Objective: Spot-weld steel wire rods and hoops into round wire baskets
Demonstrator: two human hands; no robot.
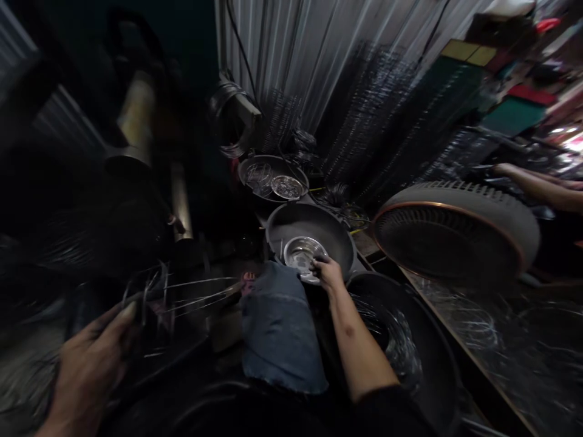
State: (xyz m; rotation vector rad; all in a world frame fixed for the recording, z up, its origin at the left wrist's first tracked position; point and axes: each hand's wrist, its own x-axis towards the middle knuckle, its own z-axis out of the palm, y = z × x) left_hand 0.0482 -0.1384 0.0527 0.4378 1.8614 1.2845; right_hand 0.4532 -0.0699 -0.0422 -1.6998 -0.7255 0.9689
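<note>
Steel bowl [300,255] in dark wok [314,221], right hand [328,271] gripping its rim, left hand [88,370] holding thin wires [195,291]

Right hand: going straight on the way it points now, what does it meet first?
The right hand would meet the steel bowl first; its fingers touch the rim. The dark pan lies beyond.

Corrugated sheet-metal walling [296,54] rises across the top centre of the frame, with a thin black cable [241,51] running down it. More ribbed panelling [59,115] fades into deep shadow at upper left, beside a dull metal pipe [135,115]. At upper right, coloured boxes and packets [510,85] crowd a cluttered shelf, and bright light [569,138] glares at the right edge. The room is otherwise dim.
</note>
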